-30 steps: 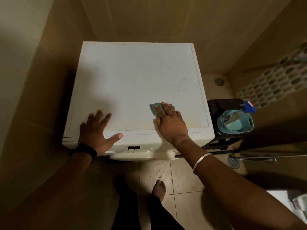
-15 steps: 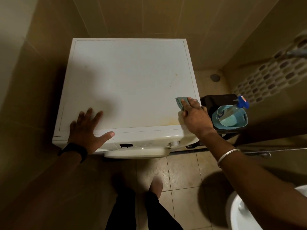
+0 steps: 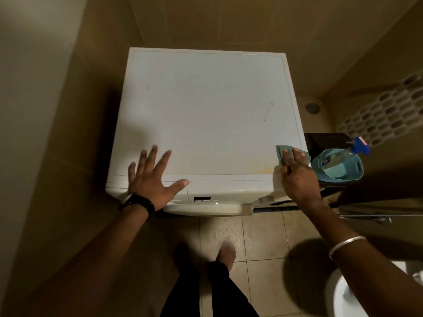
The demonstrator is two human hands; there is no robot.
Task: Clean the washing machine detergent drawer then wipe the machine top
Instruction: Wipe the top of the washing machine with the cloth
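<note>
I am wiping the machine top (image 3: 206, 110), my right hand (image 3: 297, 177) pressing the teal cloth (image 3: 282, 150) at its front-right corner, my left hand (image 3: 151, 179) bracing flat and spread; next, I judge, the yellowish stain (image 3: 263, 169) alongside.

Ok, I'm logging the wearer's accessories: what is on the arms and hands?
Both forearms are bare, with no sleeves or gloves. The left hand has a black band at its wrist; the right hand has a thin silver bangle further up the forearm.
</note>
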